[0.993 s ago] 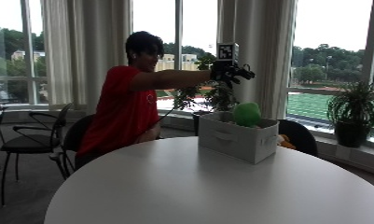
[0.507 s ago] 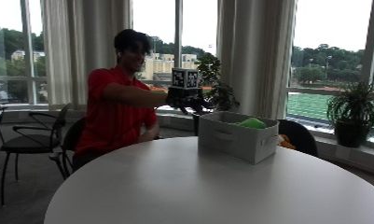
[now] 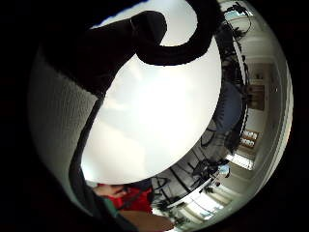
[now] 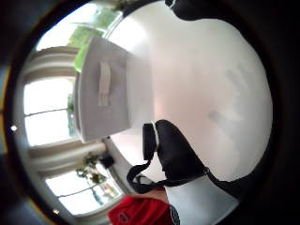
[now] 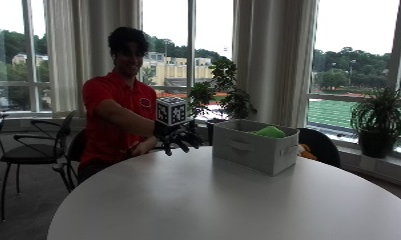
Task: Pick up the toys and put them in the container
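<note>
From the outside view I see the person seated behind the round white tabletop [image 5: 206, 205], gloved right hand [image 5: 180, 137] held out above its near-person edge, fingers hanging loosely spread and curled a bit, holding nothing. The bare hand [image 5: 141, 147] is low by the tabletop edge, partly hidden behind the right arm, so I cannot tell what it does.

The container [image 5: 254, 146] (a light grey fabric box with a handle slot on its side) stands on the tabletop on the window side, apart from the right hand. A green toy [image 5: 270, 132] sits inside it, top poking just above the rim. Something orange-yellow [image 5: 306, 151] shows behind the container by a chair; too small to tell what it is.

In the thumb side palm view I get the container [image 4: 101, 89] with its handle slot, green [image 4: 84, 35] showing at its open top, standing on the white tabletop [image 4: 206, 79]; a black glove finger [image 4: 176, 152] curls in front, touching nothing. The little finger side palm view shows mostly bare tabletop [image 3: 154, 116] under the palm, with glove fingers [image 3: 149, 26] curved over it.
</note>
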